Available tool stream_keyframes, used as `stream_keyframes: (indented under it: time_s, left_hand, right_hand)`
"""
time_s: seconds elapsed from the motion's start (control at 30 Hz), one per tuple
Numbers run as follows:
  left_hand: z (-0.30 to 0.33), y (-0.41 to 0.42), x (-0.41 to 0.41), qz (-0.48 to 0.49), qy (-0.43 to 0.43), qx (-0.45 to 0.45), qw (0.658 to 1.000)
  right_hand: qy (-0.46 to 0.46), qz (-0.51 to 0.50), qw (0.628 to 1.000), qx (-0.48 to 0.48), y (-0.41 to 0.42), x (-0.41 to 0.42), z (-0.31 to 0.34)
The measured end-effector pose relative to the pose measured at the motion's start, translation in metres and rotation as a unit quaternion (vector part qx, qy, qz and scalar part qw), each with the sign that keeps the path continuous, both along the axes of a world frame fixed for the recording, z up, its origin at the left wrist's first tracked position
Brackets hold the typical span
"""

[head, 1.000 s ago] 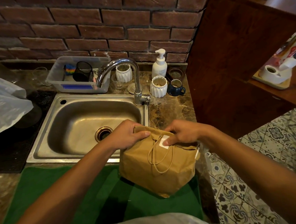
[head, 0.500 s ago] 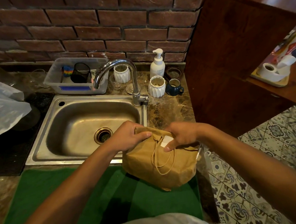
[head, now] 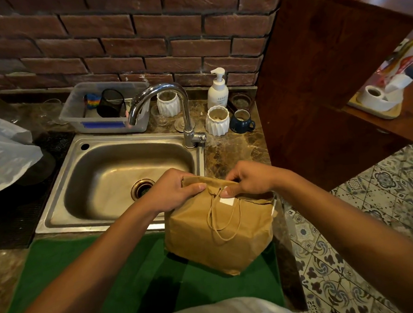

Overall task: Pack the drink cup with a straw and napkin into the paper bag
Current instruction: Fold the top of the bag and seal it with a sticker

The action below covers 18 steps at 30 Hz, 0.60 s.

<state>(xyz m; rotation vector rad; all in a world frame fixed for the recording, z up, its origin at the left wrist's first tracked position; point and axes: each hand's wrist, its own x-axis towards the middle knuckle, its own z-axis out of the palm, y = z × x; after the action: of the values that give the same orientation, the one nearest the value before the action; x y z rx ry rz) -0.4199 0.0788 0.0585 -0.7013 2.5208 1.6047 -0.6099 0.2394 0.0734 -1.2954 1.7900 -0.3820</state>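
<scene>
A brown paper bag (head: pixel 219 230) stands on the green mat (head: pixel 126 277) at the counter's front right, its top folded over and a twine handle hanging down its near face. A small white sticker (head: pixel 227 201) sits just below the fold. My left hand (head: pixel 172 191) pinches the fold's left end. My right hand (head: pixel 248 179) pinches the fold at its right, thumb just above the sticker. Cup, straw and napkin are hidden from view.
A steel sink (head: pixel 119 176) with a tall tap (head: pixel 186 114) lies behind the bag. White ribbed cups (head: pixel 217 120), a blue mug (head: pixel 242 121), a soap pump (head: pixel 218 90) and a plastic tub (head: pixel 106 109) line the brick wall. A wooden cabinet (head: pixel 321 81) rises at right; tiled floor lies beyond the counter edge.
Both hands have stayed on the bag's folded top. The right thumb has lifted off the white sticker to the fold above it. The camera view has dipped slightly.
</scene>
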Motion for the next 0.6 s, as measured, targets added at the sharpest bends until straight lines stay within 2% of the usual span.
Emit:
stream_keyframes:
  time_s: [0.3, 0.47, 0.6]
  left_hand:
    - [0.002, -0.003, 0.006, 0.005, 0.003, 0.004, 1.000]
    - [0.004, -0.004, 0.008, 0.020, 0.010, 0.016, 1.000]
    - [0.002, -0.006, 0.012, 0.020, 0.011, 0.021, 1.000]
  right_hand:
    - [-0.084, -0.043, 0.995, 0.002, 0.008, 0.001, -0.009]
    - [-0.030, -0.057, 0.996, -0.055, 0.013, 0.008, -0.007]
    - [-0.044, -0.038, 0.998, -0.034, 0.020, 0.004, 0.001]
